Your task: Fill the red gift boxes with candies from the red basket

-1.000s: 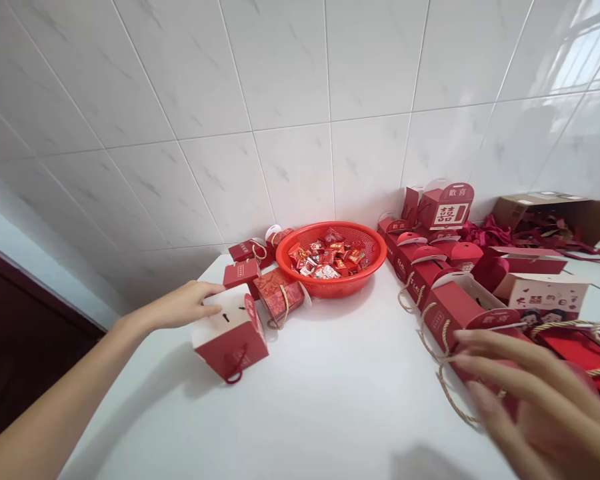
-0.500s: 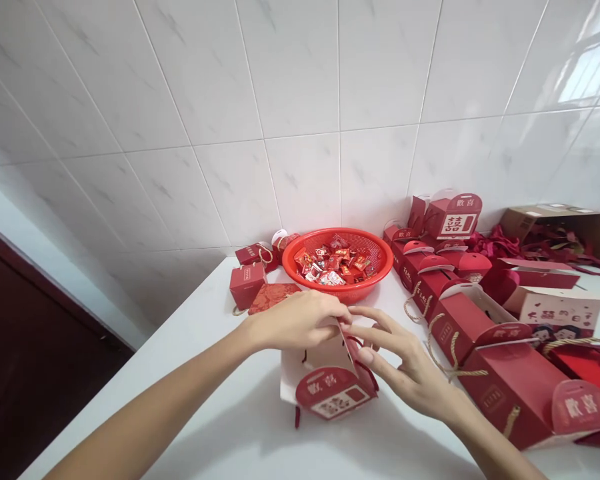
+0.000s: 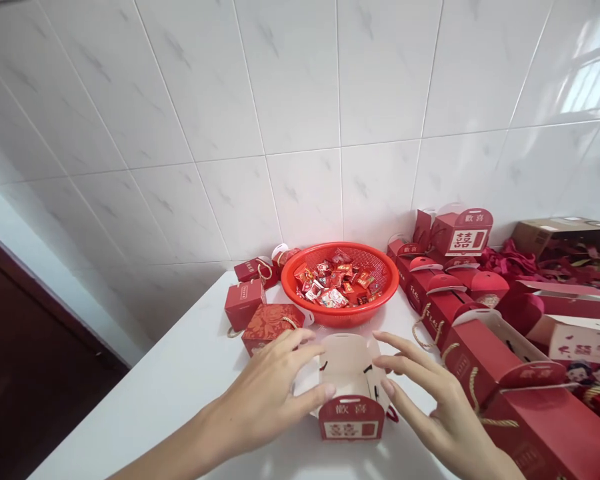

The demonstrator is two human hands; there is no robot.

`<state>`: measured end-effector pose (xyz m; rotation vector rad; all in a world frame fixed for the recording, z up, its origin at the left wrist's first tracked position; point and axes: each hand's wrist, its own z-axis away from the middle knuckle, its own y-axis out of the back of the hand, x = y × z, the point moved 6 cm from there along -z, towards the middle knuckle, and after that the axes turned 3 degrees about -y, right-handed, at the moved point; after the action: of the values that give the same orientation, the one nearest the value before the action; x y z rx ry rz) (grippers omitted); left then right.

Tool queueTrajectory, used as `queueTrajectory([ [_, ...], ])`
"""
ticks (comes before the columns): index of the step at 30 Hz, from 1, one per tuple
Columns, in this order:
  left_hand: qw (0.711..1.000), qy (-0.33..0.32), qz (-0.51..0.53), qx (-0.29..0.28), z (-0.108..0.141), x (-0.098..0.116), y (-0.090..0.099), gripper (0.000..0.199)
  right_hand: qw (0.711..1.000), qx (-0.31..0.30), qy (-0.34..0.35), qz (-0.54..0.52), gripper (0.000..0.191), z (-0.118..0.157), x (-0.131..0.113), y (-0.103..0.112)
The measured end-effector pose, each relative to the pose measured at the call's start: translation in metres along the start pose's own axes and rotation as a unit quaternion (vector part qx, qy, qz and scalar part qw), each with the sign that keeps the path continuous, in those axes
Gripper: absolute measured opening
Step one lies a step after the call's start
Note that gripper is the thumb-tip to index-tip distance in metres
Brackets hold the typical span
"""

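At the near middle of the tabletop (image 3: 180,380): one small red card box (image 3: 330,430), upright, pale-lined, its top open and its interior bare where visible; front flap bearing white characters, dark cord ends within, a dark red cord loop (image 3: 391,415) at its right side. Left hand (image 3: 275,380): open, fingers over the box's left side, thumb at the front flap. Right hand (image 3: 437,393): open, fingers spread and curved beside the right side; whether its fingertips press the card, cannot tell. Step in hand, as judged: the box being steadied and its flaps eased apart. Next move, as judged: light fingertips on the thin flaps, both sides held evenly, cord ends clear of the opening. To the near right: a large red box (image 3: 560,427) with gold rope handle, heading a row of like boxes that runs back towards the wall. Just beyond the left hand: a floral-patterned box (image 3: 275,320), then a plain red box (image 3: 244,303). Behind the open box: a red plastic basket (image 3: 341,313) holding wrapped sweets (image 3: 330,297). Far right: crimson ribbon (image 3: 513,260) beside a brown carton (image 3: 530,239). Rearmost: a wall (image 3: 300,100) of pale veined tiles.
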<state>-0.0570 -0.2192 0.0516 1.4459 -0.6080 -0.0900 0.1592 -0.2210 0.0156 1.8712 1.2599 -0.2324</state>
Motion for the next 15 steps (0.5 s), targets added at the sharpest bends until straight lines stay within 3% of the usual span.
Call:
queueTrajectory([
  [4,0.999,-0.005,0.026,-0.041,0.001,0.002,-0.008,0.073,0.999,0.008,0.000,0.036,0.015,0.002,0.005,0.011],
  [8,0.996,-0.008,0.049,-0.080,0.001,0.004,-0.020,0.102,0.995,-0.037,-0.024,0.085,0.018,0.002,0.017,0.010],
  [15,0.988,0.041,0.058,-0.140,-0.009,-0.004,-0.047,0.125,0.985,-0.120,-0.027,0.117,0.058,0.007,0.027,-0.010],
])
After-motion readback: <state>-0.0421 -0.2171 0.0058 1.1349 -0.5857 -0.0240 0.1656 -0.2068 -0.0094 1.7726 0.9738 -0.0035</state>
